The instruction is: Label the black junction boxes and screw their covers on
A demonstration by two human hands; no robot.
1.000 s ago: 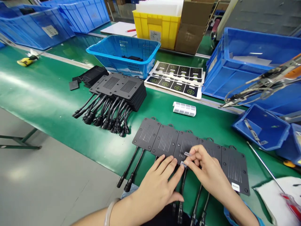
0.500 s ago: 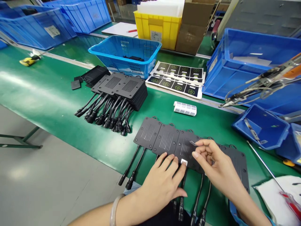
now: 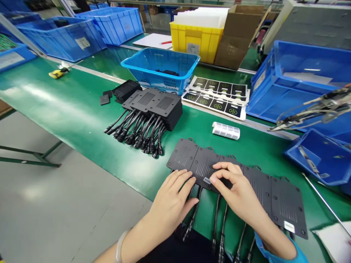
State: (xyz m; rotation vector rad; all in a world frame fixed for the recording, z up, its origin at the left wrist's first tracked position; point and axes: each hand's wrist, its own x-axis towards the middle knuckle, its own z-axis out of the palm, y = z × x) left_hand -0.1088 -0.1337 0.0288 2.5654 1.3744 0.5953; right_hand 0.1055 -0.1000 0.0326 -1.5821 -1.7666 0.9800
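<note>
Workbench (image 3: 65, 113) and blue bins (image 3: 57, 44) mark a workshop.

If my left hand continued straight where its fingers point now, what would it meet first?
Probably the row of black units, right ahead of your left hand; depth leaves contact unclear. Beyond them, perhaps the curled label sheet.

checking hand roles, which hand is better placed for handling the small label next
Probably the right hand: its fingertips are at the small label, while the left hand stops short of it.
</note>
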